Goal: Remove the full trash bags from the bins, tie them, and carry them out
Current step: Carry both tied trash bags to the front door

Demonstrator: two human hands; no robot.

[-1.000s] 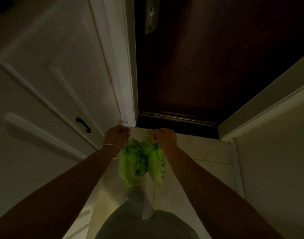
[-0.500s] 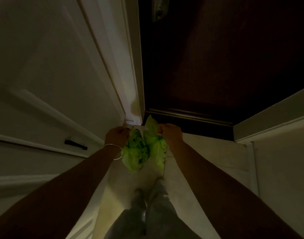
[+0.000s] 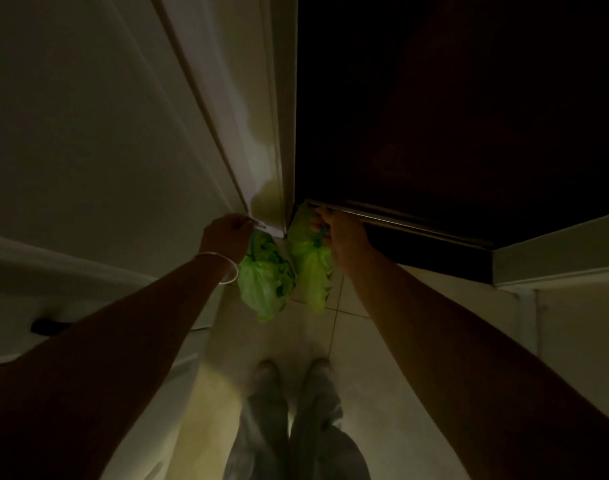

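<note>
A: What are the hands doing?
B: Both are out in front, near the centre of the frame. The left hand [image 3: 227, 233] is curled round the gathered top of a green trash bag [image 3: 266, 282], which hangs below it, just left of centre. There is a pale bangle [image 3: 227, 268] on that wrist

A: And the other one?
B: The right hand [image 3: 341, 233] grips the neck of a second green bag [image 3: 311, 268], fingers closed round a darker tie at its top. The two bags hang side by side, touching or nearly so; I cannot tell which

A: Where are they?
B: Above a pale tiled floor [image 3: 382, 341], right before a dark door [image 3: 452, 116] filling the upper right of the frame. A white door [image 3: 88, 133] with a black handle [image 3: 45, 325] takes up the left side. Two feet in light shoes [image 3: 292, 375] show at the bottom centre, below the bags
</note>
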